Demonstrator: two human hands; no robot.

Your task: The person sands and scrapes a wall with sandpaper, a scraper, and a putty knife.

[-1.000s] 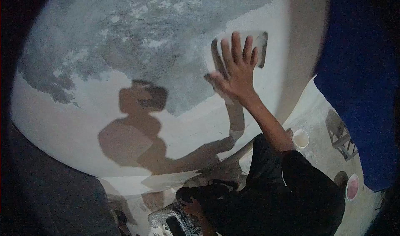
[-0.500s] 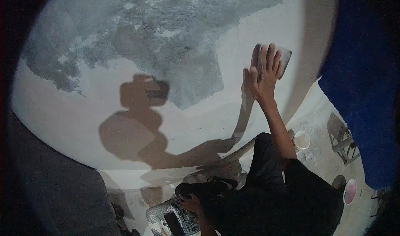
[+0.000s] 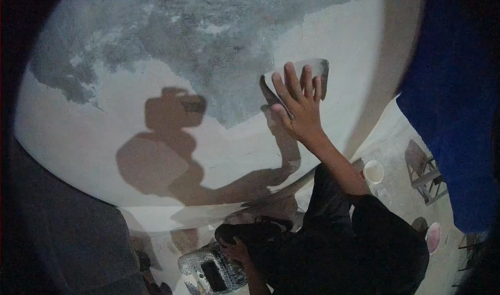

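My right hand [image 3: 302, 105] lies with spread fingers on a thin, curled sheet of sandpaper [image 3: 315, 68], pressing it against the wall. Both side edges of the sheet bend away from the surface. The wall [image 3: 245, 162] is coated pale white low down and to the right, with a rough grey patch [image 3: 208, 55] above. Low in the view, my left hand [image 3: 237, 250] rests at my dark-clothed knee, fingers partly visible and apart. Just below it is a smeared, pale container [image 3: 195, 266] with a dark rectangular opening.
A white bucket [image 3: 373, 172] and a pink-filled bucket [image 3: 433, 237] stand on the floor to the right. Farther right are a small wooden stand [image 3: 429, 180] and a blue surface [image 3: 453, 112]. My shadow falls across the wall.
My right hand has slid left and slightly down along the wall with the sandpaper, whose edges now curl more visibly. My left hand stays at the knee.
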